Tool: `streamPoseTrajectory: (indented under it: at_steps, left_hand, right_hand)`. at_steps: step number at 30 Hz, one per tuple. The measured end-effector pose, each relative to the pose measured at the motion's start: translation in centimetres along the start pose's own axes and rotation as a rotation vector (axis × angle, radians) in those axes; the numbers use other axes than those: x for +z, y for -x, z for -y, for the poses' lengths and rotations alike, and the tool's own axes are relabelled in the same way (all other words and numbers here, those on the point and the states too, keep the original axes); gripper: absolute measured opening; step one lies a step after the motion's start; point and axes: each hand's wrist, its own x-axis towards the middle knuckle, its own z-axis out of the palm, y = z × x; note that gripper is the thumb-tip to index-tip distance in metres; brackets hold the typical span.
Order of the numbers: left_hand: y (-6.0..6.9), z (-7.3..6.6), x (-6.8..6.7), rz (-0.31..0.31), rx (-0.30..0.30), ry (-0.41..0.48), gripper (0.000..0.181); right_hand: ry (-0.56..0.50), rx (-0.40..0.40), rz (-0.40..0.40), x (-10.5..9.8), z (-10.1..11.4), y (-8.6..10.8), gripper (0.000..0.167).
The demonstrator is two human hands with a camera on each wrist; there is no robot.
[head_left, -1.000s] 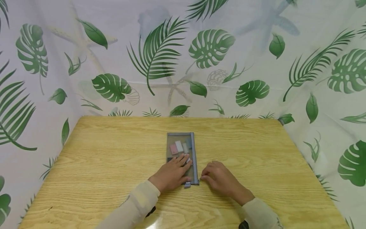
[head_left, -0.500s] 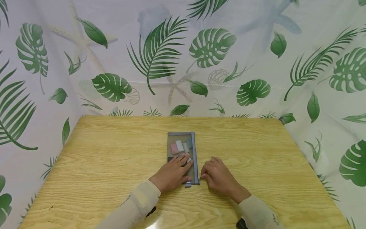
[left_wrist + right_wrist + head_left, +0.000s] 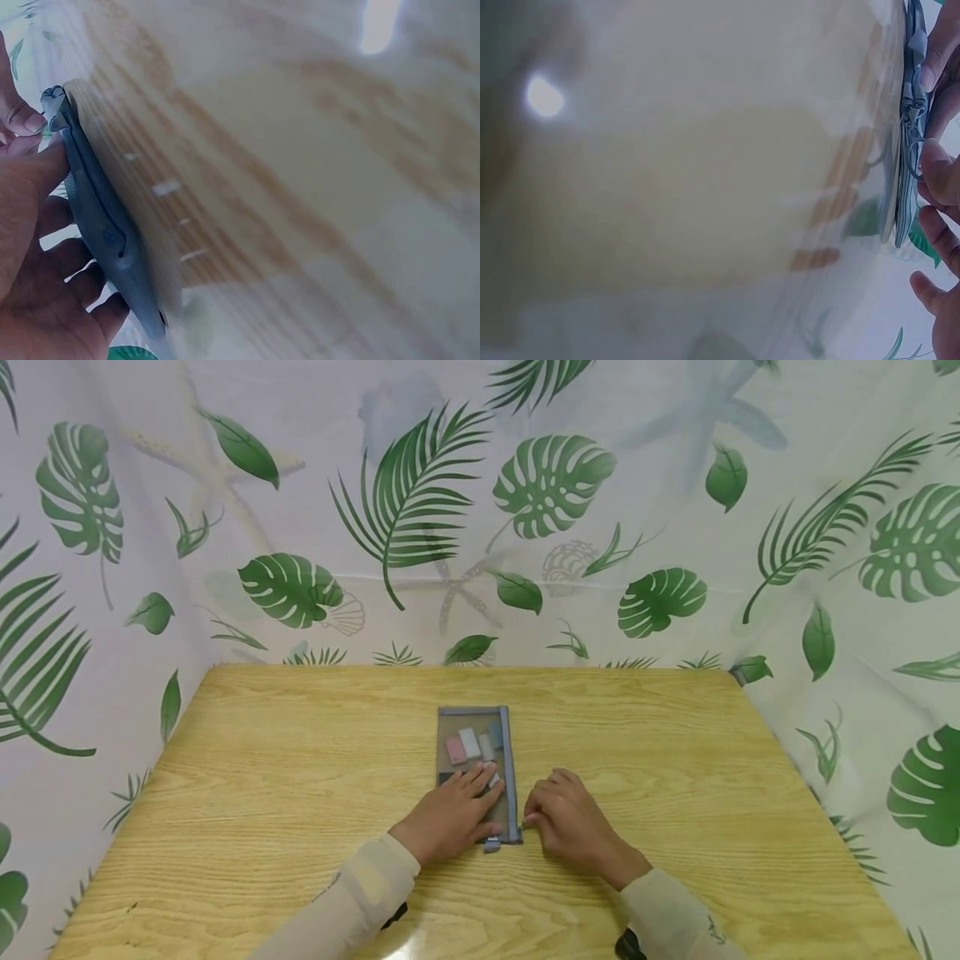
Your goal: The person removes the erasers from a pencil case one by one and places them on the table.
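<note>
A see-through zipper pouch [image 3: 452,724] with grey-blue edging lies flat on the table, its zipper band along the right side. Through its top show a pink block [image 3: 456,750], a white block [image 3: 469,743] and other small pieces. My left hand [image 3: 450,817] rests on the near half of the pouch, fingers spread and fairly straight, hiding part of the contents. At the near right corner my right hand [image 3: 573,822] pinches the zipper pull [image 3: 913,157], whose thin loop shows in the right wrist view. The left wrist view shows the pouch [image 3: 105,206] edge-on beside the left fingers.
The wood-grain table [image 3: 315,727] extends on both sides of the pouch. A leaf-print cloth [image 3: 450,527] hangs behind the table and along both sides. A small fabric tab [image 3: 492,845] sticks out from the pouch's near edge.
My right hand has shifted slightly away from me and its forearm a little to the left, still pinching the zipper pull. The left hand and the pouch have stayed in place.
</note>
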Motion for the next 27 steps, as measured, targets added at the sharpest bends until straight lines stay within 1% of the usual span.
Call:
streamPoseTrajectory:
  at_steps: [9,18,27]
  left_hand:
    - [-0.02,-0.03,0.18,-0.004,0.0,-0.014,0.064]
    - [-0.05,0.0,0.43,-0.002,-0.002,-0.007,0.065]
    - [-0.13,-0.05,0.54,-0.004,-0.008,-0.021,0.065]
  right_hand:
    - [0.008,0.011,-0.011,0.22,-0.13,0.07,0.021]
    - [0.005,0.014,-0.023,0.26,-0.14,0.06,0.022]
    - [0.027,0.031,-0.031,0.12,-0.18,-0.08,0.022]
